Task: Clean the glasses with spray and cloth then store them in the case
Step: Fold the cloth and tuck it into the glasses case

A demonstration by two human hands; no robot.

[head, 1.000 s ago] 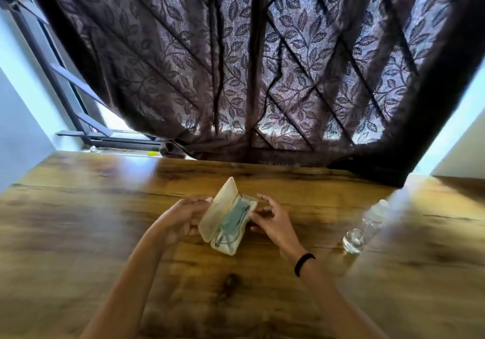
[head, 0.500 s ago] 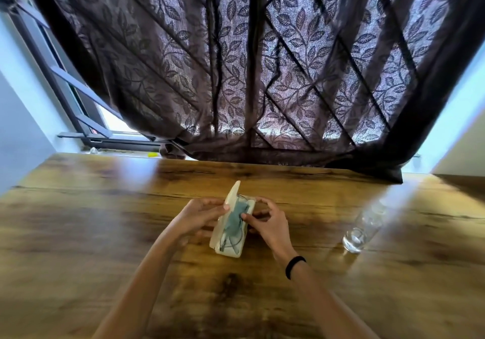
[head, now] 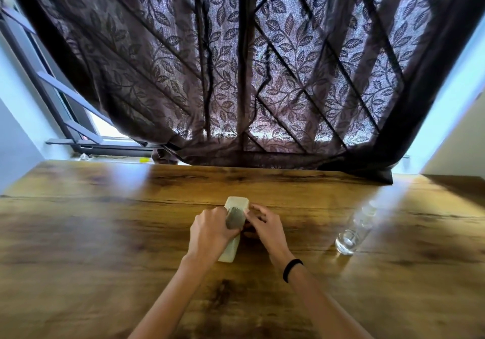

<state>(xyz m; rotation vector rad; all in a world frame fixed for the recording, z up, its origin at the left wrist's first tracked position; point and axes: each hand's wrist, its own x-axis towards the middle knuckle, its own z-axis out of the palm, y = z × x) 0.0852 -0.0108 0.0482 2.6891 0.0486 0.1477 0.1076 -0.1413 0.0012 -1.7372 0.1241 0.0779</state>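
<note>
A pale, translucent glasses case [head: 235,218] lies on the wooden table [head: 105,233] at the centre, its lid down. A dark shape shows through the lid; the glasses and the cloth are hidden inside. My left hand [head: 211,231] wraps over the case's left side with the fingers pressing on the lid. My right hand [head: 265,224] touches the case's right edge with its fingertips. A clear spray bottle [head: 354,231] lies tilted on the table to the right, apart from both hands.
A dark leaf-patterned curtain [head: 249,76] hangs along the table's far edge. A window frame [head: 65,118] stands at the far left. A black band sits on my right wrist [head: 292,269].
The case's lid has swung from open to shut over the glasses and the blue-green cloth. Both hands have moved closer together on the case.
</note>
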